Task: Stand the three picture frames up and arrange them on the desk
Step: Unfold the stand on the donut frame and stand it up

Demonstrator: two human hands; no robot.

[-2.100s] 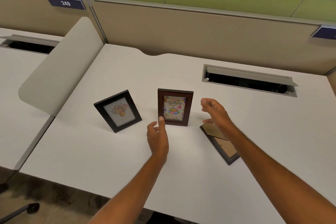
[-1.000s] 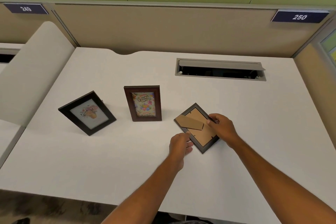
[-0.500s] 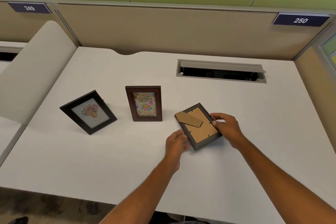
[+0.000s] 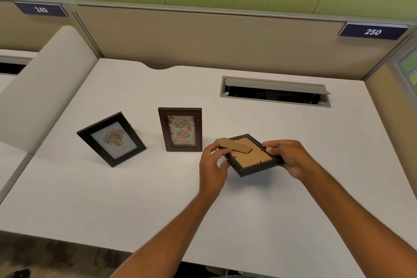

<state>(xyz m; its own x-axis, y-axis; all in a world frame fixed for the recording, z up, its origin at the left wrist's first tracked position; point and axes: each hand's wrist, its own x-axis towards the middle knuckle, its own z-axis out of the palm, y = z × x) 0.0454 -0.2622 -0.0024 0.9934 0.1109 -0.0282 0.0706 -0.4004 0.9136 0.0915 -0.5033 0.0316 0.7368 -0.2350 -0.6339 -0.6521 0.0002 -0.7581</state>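
Note:
Two frames stand upright on the white desk: a black frame with a flower picture at the left, turned at an angle, and a brown frame with a birthday card in the middle. The third dark frame is face down, its cardboard back up, lifted and tilted just above the desk to the right of the brown one. My left hand grips its left edge beside the cardboard easel stand. My right hand grips its right edge.
An open grey cable tray is set into the desk at the back right. A beige partition wall runs behind the desk, and a curved white divider rises along the left side.
Both hands left the brown frame, took hold of the face-down frame and have raised and turned it off the desk. The two standing frames have not moved.

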